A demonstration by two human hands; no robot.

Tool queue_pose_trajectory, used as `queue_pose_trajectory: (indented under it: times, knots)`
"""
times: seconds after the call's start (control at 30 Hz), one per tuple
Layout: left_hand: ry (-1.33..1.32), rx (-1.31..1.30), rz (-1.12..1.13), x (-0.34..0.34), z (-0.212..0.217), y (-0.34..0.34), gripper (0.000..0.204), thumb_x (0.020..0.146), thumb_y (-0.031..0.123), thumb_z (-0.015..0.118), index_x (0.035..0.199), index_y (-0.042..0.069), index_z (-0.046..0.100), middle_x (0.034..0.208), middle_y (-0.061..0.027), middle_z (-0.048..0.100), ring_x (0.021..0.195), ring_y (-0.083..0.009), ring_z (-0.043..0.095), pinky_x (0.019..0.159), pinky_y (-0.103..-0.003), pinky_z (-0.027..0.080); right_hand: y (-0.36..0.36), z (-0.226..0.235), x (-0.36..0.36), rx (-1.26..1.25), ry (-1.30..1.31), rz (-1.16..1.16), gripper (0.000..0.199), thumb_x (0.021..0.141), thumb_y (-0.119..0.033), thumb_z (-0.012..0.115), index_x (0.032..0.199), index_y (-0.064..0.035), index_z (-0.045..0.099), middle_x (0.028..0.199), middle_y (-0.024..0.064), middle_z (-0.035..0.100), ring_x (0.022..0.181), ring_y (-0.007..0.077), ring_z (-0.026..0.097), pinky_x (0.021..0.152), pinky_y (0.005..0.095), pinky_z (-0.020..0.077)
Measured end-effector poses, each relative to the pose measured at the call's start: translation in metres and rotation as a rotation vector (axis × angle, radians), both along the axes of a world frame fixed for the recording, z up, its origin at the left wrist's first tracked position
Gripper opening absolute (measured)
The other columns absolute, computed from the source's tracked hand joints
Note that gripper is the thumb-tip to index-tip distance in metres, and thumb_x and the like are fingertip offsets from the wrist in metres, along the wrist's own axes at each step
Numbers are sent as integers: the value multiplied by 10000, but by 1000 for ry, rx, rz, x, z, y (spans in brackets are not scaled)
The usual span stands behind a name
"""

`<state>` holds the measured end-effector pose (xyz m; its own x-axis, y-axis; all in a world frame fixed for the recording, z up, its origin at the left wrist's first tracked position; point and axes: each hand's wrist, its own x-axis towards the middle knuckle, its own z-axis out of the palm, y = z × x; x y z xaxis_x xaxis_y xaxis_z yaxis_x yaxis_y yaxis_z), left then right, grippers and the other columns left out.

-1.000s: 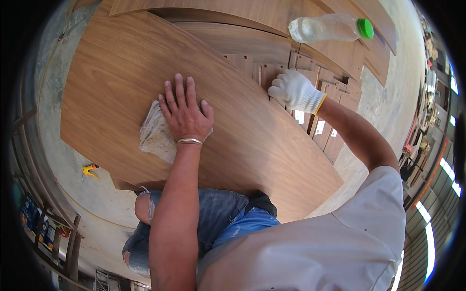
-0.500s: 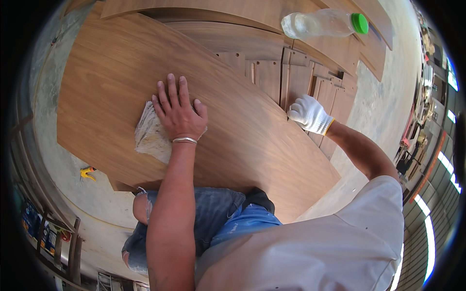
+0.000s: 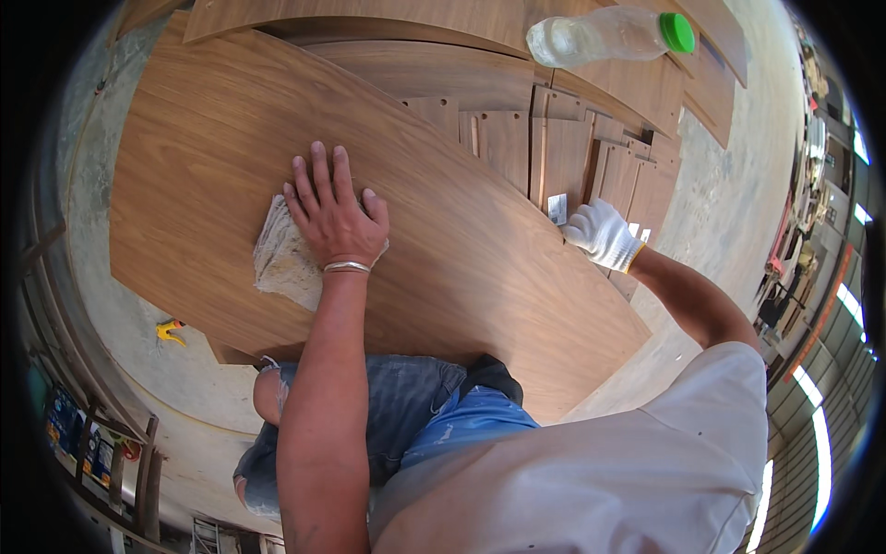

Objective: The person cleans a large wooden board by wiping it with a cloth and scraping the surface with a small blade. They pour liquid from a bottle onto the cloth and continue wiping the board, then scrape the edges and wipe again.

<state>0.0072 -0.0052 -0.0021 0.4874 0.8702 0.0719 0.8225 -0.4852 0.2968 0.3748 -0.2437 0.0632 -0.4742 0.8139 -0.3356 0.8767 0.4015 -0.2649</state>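
My left hand (image 3: 341, 222), bare with a metal bangle at the wrist, lies flat with spread fingers on a crumpled whitish rag (image 3: 281, 254). The rag rests on a large brown wood-grain panel (image 3: 443, 231), and the fingertips reach past it onto the wood. At the panel's far right edge is my right hand (image 3: 604, 235), in a white knitted glove. Its fingers are curled over that edge, with the fingertips partly hidden. Close beside the glove, a small white label (image 3: 557, 209) sticks to one of the smaller boards (image 3: 561, 152) beyond the panel.
A clear plastic bottle with a green cap (image 3: 609, 37) lies on its side on more brown boards (image 3: 397, 20) at the back. On the concrete floor (image 3: 175, 392) at the left is a yellow air blow gun (image 3: 169, 332). A dark frame (image 3: 143, 480) stands at lower left.
My gloved right hand has shifted slightly to the right and nearer along the panel edge, and white labels now show beside it. My left hand stays on the rag.
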Motion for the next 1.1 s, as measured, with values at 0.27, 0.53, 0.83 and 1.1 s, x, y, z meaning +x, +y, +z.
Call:
queue_pose_trajectory:
  times: [0.27, 0.53, 0.83, 1.1]
  knots:
    - [14, 3, 0, -2, 0, 1, 716, 884, 288, 599, 1566, 132, 446, 1669, -136, 374, 1541, -390, 321, 1246, -589, 231, -25, 3, 9, -15, -42, 18, 197, 741, -162, 679, 839, -192, 511, 753, 4, 511, 733, 238, 562, 651, 384, 428]
    - [-9, -9, -9, 4, 2, 0, 734, 875, 293, 611, 1571, 138, 437, 1673, -129, 370, 1549, -386, 306, 1254, -588, 225, -96, 8, 50, -412, -191, -45, 91, 829, -155, 691, 850, -180, 607, 777, 44, 660, 750, 283, 679, 638, 438, 518]
    - [21, -29, 5, -2, 3, 0, 743, 870, 291, 607, 1573, 128, 430, 1671, -141, 367, 1553, -396, 295, 1254, -603, 219, -58, 36, -148, -354, 370, -1227, 153, 905, -25, 579, 995, -76, 692, 799, 106, 678, 749, 250, 705, 703, 405, 572]
    - [27, -39, 0, -1, 6, 2, 746, 863, 297, 606, 1565, 109, 437, 1672, -152, 363, 1554, -406, 289, 1255, -609, 210, -48, -7, -193, -943, 1254, -1909, 112, 966, -32, 595, 1027, 43, 652, 862, 73, 646, 635, 195, 678, 431, 358, 575]
